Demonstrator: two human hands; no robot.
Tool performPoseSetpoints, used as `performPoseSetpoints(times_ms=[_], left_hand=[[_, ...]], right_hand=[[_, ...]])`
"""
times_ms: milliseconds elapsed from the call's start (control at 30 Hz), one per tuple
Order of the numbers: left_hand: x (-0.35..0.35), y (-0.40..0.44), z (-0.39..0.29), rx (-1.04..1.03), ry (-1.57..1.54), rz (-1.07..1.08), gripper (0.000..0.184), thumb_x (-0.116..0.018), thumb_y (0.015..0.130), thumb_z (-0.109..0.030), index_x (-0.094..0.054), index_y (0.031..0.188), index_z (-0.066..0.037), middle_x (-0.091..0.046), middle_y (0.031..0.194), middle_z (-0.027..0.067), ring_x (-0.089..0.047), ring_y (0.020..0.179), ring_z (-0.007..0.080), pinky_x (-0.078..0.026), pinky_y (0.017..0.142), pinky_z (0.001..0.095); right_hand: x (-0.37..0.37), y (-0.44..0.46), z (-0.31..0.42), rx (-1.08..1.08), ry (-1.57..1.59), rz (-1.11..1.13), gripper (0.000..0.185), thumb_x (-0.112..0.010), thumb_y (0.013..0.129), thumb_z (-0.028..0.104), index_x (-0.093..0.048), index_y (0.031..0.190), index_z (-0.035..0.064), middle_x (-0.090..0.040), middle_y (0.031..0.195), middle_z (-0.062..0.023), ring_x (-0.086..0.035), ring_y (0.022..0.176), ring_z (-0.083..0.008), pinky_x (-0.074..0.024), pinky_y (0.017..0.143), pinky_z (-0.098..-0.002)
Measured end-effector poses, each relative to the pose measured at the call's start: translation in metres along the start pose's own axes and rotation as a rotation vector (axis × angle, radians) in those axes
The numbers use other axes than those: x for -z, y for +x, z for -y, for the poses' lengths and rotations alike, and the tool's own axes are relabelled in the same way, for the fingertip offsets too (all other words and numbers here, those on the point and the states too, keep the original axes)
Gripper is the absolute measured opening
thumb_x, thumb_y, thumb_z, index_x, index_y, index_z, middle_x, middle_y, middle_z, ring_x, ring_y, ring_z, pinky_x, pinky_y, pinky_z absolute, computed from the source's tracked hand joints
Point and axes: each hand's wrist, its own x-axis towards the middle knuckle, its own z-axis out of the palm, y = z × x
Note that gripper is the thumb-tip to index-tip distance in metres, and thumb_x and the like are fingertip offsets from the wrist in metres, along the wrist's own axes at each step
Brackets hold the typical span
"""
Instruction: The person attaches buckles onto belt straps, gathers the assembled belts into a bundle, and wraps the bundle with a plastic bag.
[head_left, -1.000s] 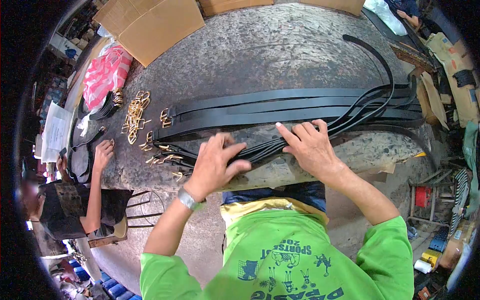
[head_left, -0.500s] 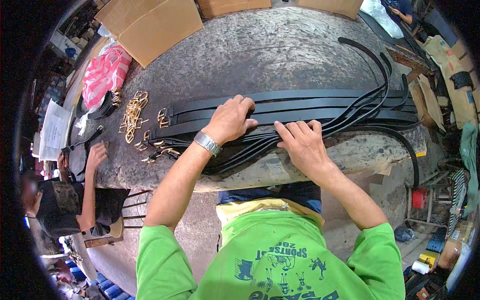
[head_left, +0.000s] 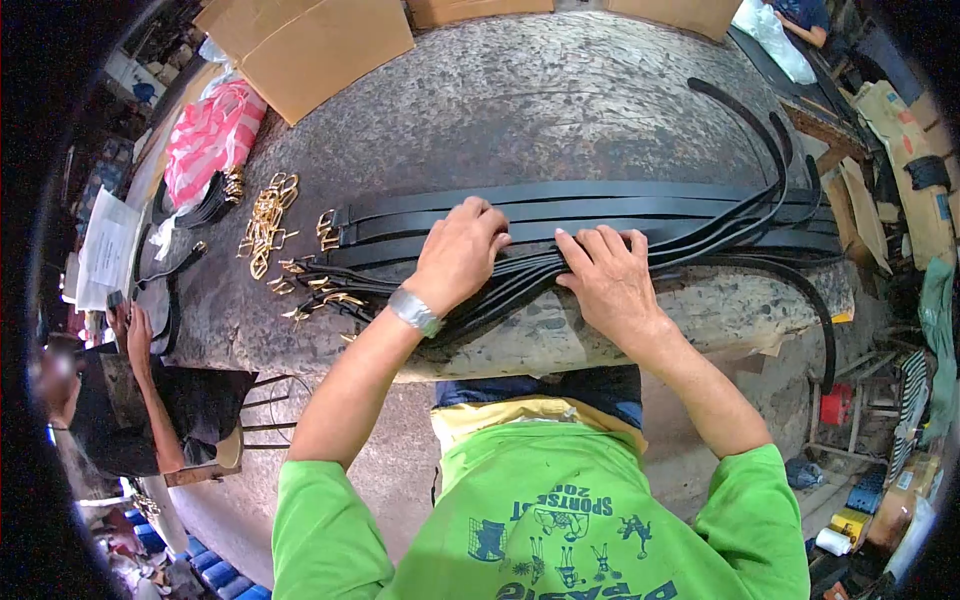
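Observation:
Several long black belts lie flat side by side across the dark worktable, gold buckles at their left ends. Nearer the front edge runs a gathered bundle of narrower-looking black belts, standing partly on edge. My left hand, with a metal watch on the wrist, rests over the left part of the belts, fingers curled onto them. To its right my right hand has its fingertips on the bundle. Both hands are closed round belts. A pile of gold buckles sits left of the belts.
At the left, a co-worker handles a dark strap beside a pink-striped bag and a white bin. Cardboard boxes stand along the far edge. Belt ends curl up at the right, one hanging over the front edge.
My left hand has moved up onto the flat belts, then stayed near there. Another belt has joined the near bundle. The co-worker's hands have drawn together.

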Motion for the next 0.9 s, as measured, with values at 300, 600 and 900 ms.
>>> performPoseSetpoints(times_ms=[300, 600, 900], left_hand=[[0.014, 0.016, -0.006, 0.189, 0.132, 0.139, 0.035, -0.079, 0.086, -0.027, -0.065, 0.109, -0.005, -0.066, 0.107, 0.0164, -0.066, 0.101, 0.0370, -0.053, 0.087, 0.0462], [0.027, 0.003, 0.001, -0.068, -0.136, 0.305, 0.027, -0.071, 0.094, -0.025, -0.070, 0.094, 0.002, -0.069, 0.096, 0.0169, -0.067, 0.092, 0.0357, -0.052, 0.082, 0.0450], [0.003, 0.023, 0.018, 0.057, 0.176, -0.090, 0.024, -0.074, 0.090, -0.018, -0.062, 0.107, -0.006, -0.062, 0.105, 0.0160, -0.063, 0.102, 0.0383, -0.051, 0.089, 0.0478]], right_hand=[[-0.001, -0.002, 0.002, -0.021, -0.026, -0.003, 0.055, -0.077, 0.086, 0.027, -0.062, 0.133, 0.0048, -0.061, 0.108, -0.0069, -0.057, 0.107, -0.0247, -0.0372, 0.095, -0.0488], [0.005, 0.003, -0.001, -0.007, 0.003, 0.014, 0.061, -0.081, 0.082, 0.026, -0.060, 0.135, 0.0047, -0.059, 0.113, -0.0077, -0.054, 0.113, -0.0251, -0.0365, 0.097, -0.0486], [-0.003, 0.001, -0.002, -0.004, -0.041, 0.044, 0.054, -0.078, 0.084, 0.029, -0.061, 0.130, 0.0073, -0.061, 0.109, -0.0059, -0.057, 0.111, -0.0239, -0.0366, 0.098, -0.0498]])
